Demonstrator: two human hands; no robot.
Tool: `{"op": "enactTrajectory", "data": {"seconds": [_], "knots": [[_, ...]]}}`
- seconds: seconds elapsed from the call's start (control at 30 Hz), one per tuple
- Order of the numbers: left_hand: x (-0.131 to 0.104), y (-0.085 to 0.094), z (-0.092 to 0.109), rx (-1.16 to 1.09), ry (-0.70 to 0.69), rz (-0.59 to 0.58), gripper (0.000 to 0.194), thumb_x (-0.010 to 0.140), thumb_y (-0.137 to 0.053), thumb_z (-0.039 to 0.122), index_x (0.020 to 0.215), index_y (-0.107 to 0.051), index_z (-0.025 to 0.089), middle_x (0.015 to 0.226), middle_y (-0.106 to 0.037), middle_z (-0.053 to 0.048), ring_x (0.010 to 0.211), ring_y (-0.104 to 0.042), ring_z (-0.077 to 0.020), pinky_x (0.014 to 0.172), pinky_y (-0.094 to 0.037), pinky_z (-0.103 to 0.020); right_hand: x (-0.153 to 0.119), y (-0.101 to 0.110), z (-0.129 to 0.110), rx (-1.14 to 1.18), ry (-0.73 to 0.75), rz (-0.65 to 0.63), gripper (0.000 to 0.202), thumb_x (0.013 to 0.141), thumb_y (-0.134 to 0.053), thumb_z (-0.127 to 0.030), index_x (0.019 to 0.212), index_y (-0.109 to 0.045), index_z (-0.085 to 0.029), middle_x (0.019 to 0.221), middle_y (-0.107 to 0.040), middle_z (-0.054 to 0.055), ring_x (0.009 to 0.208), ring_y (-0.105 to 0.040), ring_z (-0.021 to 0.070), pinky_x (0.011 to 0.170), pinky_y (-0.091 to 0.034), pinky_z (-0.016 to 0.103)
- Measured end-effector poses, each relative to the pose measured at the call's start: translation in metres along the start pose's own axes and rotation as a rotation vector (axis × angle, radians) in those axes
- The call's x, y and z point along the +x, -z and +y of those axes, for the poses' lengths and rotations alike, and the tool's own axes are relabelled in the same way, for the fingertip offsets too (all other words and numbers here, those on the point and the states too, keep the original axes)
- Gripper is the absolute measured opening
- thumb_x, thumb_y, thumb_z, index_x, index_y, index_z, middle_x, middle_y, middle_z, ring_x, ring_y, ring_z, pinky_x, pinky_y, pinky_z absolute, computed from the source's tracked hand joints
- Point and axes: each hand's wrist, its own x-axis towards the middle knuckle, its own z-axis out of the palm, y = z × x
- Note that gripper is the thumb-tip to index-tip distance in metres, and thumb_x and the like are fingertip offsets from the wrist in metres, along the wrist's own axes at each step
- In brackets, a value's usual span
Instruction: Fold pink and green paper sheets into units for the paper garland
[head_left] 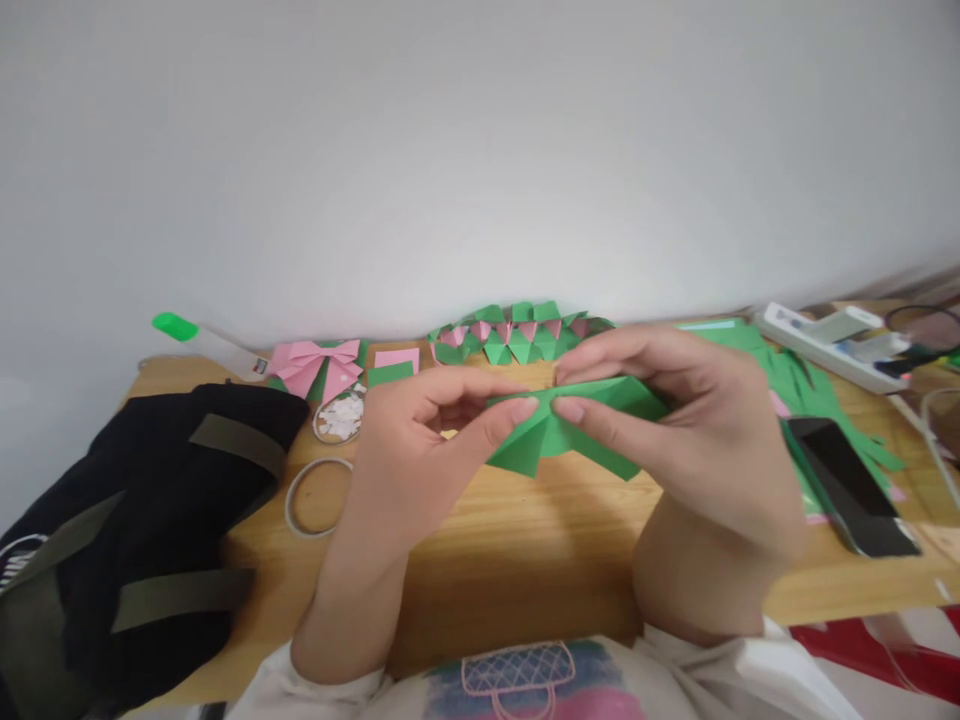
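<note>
A folded green paper piece (559, 432) is held up above the wooden table, with a bow-like shape and two flaps hanging down. My left hand (435, 440) pinches its left part, thumb in front near the middle. From the right, my right hand (667, 430) grips it too, thumb on the front and fingers behind the upper edge. The two thumb tips are close together at the centre. Behind the hands, a row of folded green and pink paper (517, 335) stands by the wall.
At left lie a black bag (150, 500), a tape roll (319, 497), a dish of white scraps (341, 415) and a pink paper bow (319, 368). At right are a phone (851, 485), green paper strips (825, 385) and a power strip (832, 350) with cables.
</note>
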Motion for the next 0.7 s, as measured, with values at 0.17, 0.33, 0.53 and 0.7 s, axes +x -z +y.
{"op": "enactTrajectory", "data": {"seconds": [0.17, 0.33, 0.53, 0.7], "knots": [[0.0033, 0.0034, -0.0009, -0.065, 0.011, -0.025, 0.009, 0.074, -0.078, 0.016, 0.073, -0.077, 0.026, 0.069, -0.077, 0.003, 0.062, -0.072, -0.0142, 0.056, -0.059, -0.021, -0.0002, 0.0027, 0.0019, 0.078, -0.029, 0.036, 0.022, 0.075, -0.076, -0.009, 0.090, -0.071, -0.024, 0.085, -0.078, -0.004, 0.078, -0.074, 0.0122, 0.066, -0.062, 0.019], [0.0015, 0.0017, -0.0031, -0.016, -0.061, 0.018, 0.007, 0.074, -0.079, 0.019, 0.073, -0.077, 0.026, 0.069, -0.077, 0.002, 0.062, -0.073, -0.0146, 0.056, -0.060, -0.021, 0.0002, 0.0029, 0.0027, 0.015, 0.003, 0.030, 0.021, 0.075, -0.076, -0.010, 0.088, -0.073, -0.025, 0.087, -0.078, -0.003, 0.082, -0.075, 0.0153, 0.073, -0.063, 0.025], [0.0003, 0.0021, 0.0000, -0.022, -0.092, 0.012, 0.010, 0.073, -0.079, 0.016, 0.073, -0.078, 0.026, 0.068, -0.077, 0.004, 0.060, -0.072, -0.0130, 0.056, -0.060, -0.019, -0.0002, 0.0045, 0.0016, -0.005, 0.043, 0.034, 0.021, 0.074, -0.076, -0.009, 0.085, -0.073, -0.026, 0.083, -0.078, -0.005, 0.080, -0.074, 0.0137, 0.072, -0.062, 0.024], [-0.0004, 0.0035, -0.0005, -0.042, -0.094, 0.025, 0.013, 0.072, -0.079, 0.013, 0.071, -0.078, 0.026, 0.067, -0.076, 0.005, 0.059, -0.072, -0.0126, 0.056, -0.059, -0.020, -0.0020, 0.0060, -0.0035, 0.003, -0.006, 0.019, 0.019, 0.075, -0.076, -0.010, 0.084, -0.074, -0.026, 0.082, -0.078, -0.004, 0.074, -0.073, 0.0136, 0.065, -0.061, 0.024]]}}
